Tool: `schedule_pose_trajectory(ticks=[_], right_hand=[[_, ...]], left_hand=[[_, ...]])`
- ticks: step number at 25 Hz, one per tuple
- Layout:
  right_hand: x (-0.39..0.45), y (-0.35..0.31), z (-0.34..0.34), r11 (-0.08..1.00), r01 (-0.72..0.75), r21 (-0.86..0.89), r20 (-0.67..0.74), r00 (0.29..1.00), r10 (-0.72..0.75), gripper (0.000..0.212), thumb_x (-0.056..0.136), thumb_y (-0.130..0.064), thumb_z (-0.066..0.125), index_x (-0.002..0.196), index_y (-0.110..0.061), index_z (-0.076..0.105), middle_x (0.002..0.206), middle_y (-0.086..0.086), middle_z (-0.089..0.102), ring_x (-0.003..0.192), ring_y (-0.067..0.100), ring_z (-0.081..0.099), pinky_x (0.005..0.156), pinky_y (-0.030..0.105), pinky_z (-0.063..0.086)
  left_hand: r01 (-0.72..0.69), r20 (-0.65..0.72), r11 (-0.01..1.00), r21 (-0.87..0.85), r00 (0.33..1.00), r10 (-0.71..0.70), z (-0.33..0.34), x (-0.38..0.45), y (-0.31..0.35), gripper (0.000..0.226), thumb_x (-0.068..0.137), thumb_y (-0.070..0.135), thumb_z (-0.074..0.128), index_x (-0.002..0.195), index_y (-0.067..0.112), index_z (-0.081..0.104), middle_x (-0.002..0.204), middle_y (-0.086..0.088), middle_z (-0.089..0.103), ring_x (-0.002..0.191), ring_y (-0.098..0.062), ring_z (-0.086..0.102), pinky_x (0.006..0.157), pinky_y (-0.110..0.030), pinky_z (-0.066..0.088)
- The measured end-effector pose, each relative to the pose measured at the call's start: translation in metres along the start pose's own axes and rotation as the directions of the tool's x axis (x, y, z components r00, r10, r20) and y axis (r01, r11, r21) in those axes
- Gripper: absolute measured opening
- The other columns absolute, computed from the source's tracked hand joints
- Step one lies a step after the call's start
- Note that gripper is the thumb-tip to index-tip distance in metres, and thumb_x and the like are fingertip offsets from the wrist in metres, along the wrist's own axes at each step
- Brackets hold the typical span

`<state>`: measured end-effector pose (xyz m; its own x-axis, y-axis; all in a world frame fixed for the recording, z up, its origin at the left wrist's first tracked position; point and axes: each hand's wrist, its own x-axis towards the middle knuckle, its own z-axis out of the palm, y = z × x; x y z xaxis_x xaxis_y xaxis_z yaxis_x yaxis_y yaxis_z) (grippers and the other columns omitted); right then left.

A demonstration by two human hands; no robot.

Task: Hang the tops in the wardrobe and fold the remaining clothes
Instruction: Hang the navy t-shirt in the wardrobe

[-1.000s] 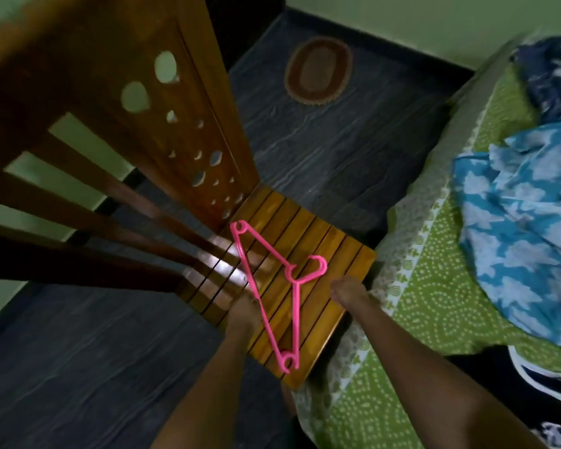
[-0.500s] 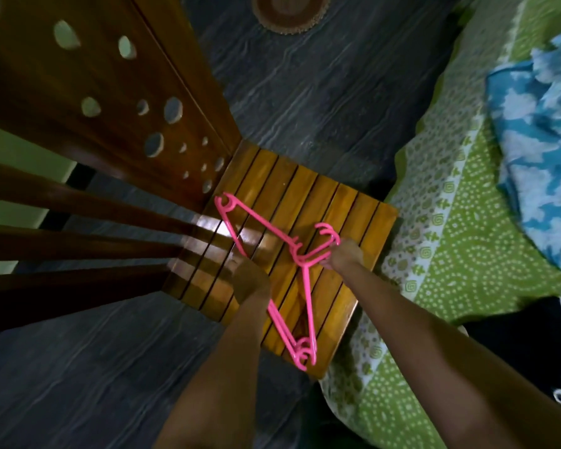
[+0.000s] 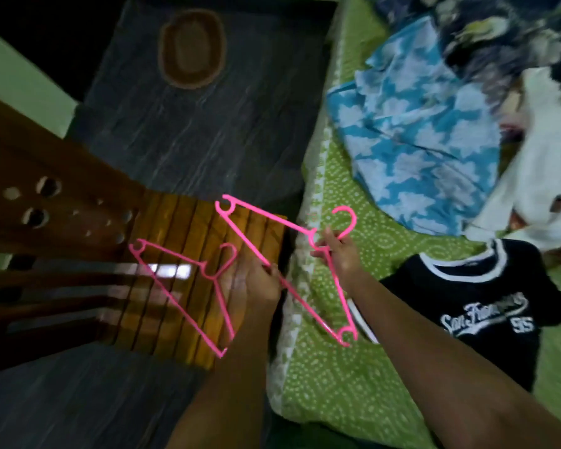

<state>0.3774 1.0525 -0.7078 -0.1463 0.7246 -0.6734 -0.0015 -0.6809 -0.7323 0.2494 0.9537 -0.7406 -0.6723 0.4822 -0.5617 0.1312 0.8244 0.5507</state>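
Note:
Two pink plastic hangers are in view. One pink hanger [image 3: 188, 296] lies flat on the slatted seat of a wooden chair [image 3: 175, 218]. My right hand [image 3: 340, 254] is shut on the neck of the other pink hanger [image 3: 282, 251], which is raised and tilted over the bed's edge. My left hand [image 3: 256, 283] is beside the lying hanger's hook, its thumb against the raised hanger's long bar; its grip is unclear. On the bed lie a black T-shirt [image 3: 486, 306] with white lettering, a blue and white patterned garment [image 3: 418, 150], a white garment [image 3: 538, 176] and a dark patterned one [image 3: 499, 34].
The bed with a green dotted sheet [image 3: 321, 384] fills the right side, its edge close to the chair. The chair's carved backrest [image 3: 46, 209] stands at the left. Dark floor lies beyond, with an oval brown mat [image 3: 191, 50] at the top.
The stacked hangers have come apart: my right hand lifted one off the chair seat and moved it right over the bed's edge. The other stays on the seat. My view swung toward the bed.

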Motion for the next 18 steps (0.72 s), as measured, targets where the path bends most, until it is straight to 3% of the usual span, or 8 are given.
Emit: schedule_pose_trajectory(ticks=[3, 6, 8, 9, 10, 12, 16, 18], right_hand=[[-0.003, -0.028, -0.129, 0.982, 0.037, -0.186, -0.097, 0.994, -0.056, 0.019, 0.096, -0.026, 0.056, 0.084, -0.011, 0.058, 0.06, -0.001, 0.06, 0.033, 0.0, 0.045, 0.035, 0.011, 0.031], [-0.001, -0.047, -0.271, 0.993, 0.015, -0.121, -0.218, 0.975, -0.042, 0.03, 0.099, -0.023, 0.05, 0.071, -0.012, 0.056, 0.044, -0.004, 0.054, 0.029, 0.0, 0.032, 0.033, 0.011, 0.021], [0.005, -0.056, -0.348, 1.0, 0.003, 0.016, -0.293, 0.956, 0.002, 0.028, 0.1, -0.023, 0.047, 0.074, -0.017, 0.055, 0.042, -0.008, 0.05, 0.031, -0.002, 0.031, 0.033, 0.011, 0.018], [0.008, -0.06, -0.381, 0.998, -0.001, 0.061, -0.32, 0.947, 0.021, 0.026, 0.1, -0.024, 0.047, 0.076, -0.018, 0.055, 0.042, -0.009, 0.049, 0.032, -0.002, 0.032, 0.033, 0.011, 0.017], [0.011, -0.063, -0.406, 0.997, -0.011, 0.07, -0.341, 0.939, 0.035, 0.025, 0.099, -0.025, 0.048, 0.077, -0.017, 0.057, 0.041, -0.01, 0.049, 0.032, -0.002, 0.033, 0.033, 0.011, 0.018], [0.019, -0.064, -0.447, 0.999, -0.036, 0.038, -0.354, 0.934, 0.047, 0.025, 0.098, -0.026, 0.051, 0.077, -0.015, 0.059, 0.041, -0.009, 0.049, 0.032, -0.002, 0.034, 0.033, 0.011, 0.019], [0.031, -0.051, -0.48, 0.996, -0.087, 0.007, -0.283, 0.955, 0.085, 0.026, 0.096, -0.025, 0.055, 0.075, -0.012, 0.063, 0.044, -0.008, 0.051, 0.035, 0.0, 0.036, 0.035, 0.013, 0.022], [0.033, -0.046, -0.482, 0.995, -0.095, -0.021, -0.234, 0.968, 0.088, 0.026, 0.097, -0.021, 0.053, 0.074, -0.011, 0.062, 0.042, -0.007, 0.051, 0.034, 0.0, 0.035, 0.035, 0.012, 0.022]], left_hand=[[-0.139, 0.147, 0.985, -0.107, 0.977, 0.154, 0.1, -0.066, 0.054, 0.009, 0.088, 0.014, 0.059, 0.092, 0.012, 0.05, 0.085, -0.019, 0.064, 0.078, -0.033, 0.065, 0.071, -0.047, 0.056], [-0.222, 0.325, 0.944, -0.246, 0.898, 0.296, 0.196, -0.129, 0.11, 0.011, 0.093, 0.011, 0.056, 0.101, 0.012, 0.049, 0.094, -0.017, 0.06, 0.083, -0.031, 0.062, 0.074, -0.049, 0.055], [-0.492, 0.512, 0.869, -0.053, 0.734, 0.446, 0.243, -0.156, 0.136, 0.026, 0.097, 0.024, 0.051, 0.121, 0.014, 0.048, 0.118, -0.013, 0.06, 0.103, -0.031, 0.059, 0.087, -0.045, 0.05], [-0.672, 0.614, 0.725, 0.152, 0.639, 0.463, 0.262, -0.164, 0.142, 0.034, 0.097, 0.034, 0.048, 0.128, 0.019, 0.046, 0.129, -0.008, 0.056, 0.115, -0.03, 0.054, 0.092, -0.043, 0.046], [-0.767, 0.681, 0.523, 0.372, 0.608, 0.408, 0.275, -0.163, 0.143, 0.038, 0.098, 0.042, 0.042, 0.131, 0.023, 0.044, 0.136, -0.002, 0.05, 0.124, -0.028, 0.046, 0.095, -0.044, 0.042], [-0.749, 0.667, 0.253, 0.613, 0.662, 0.343, 0.289, -0.153, 0.144, 0.043, 0.098, 0.049, 0.034, 0.133, 0.025, 0.042, 0.144, 0.004, 0.039, 0.133, -0.025, 0.032, 0.099, -0.044, 0.034], [-0.638, 0.618, 0.034, 0.769, 0.757, 0.212, 0.299, -0.129, 0.156, 0.05, 0.1, 0.052, 0.025, 0.138, 0.026, 0.045, 0.15, 0.003, 0.031, 0.139, -0.023, 0.022, 0.101, -0.04, 0.03], [-0.57, 0.555, 0.032, 0.821, 0.81, 0.188, 0.299, -0.124, 0.168, 0.045, 0.102, 0.048, 0.026, 0.138, 0.03, 0.046, 0.146, -0.003, 0.038, 0.136, -0.026, 0.028, 0.103, -0.038, 0.03]])
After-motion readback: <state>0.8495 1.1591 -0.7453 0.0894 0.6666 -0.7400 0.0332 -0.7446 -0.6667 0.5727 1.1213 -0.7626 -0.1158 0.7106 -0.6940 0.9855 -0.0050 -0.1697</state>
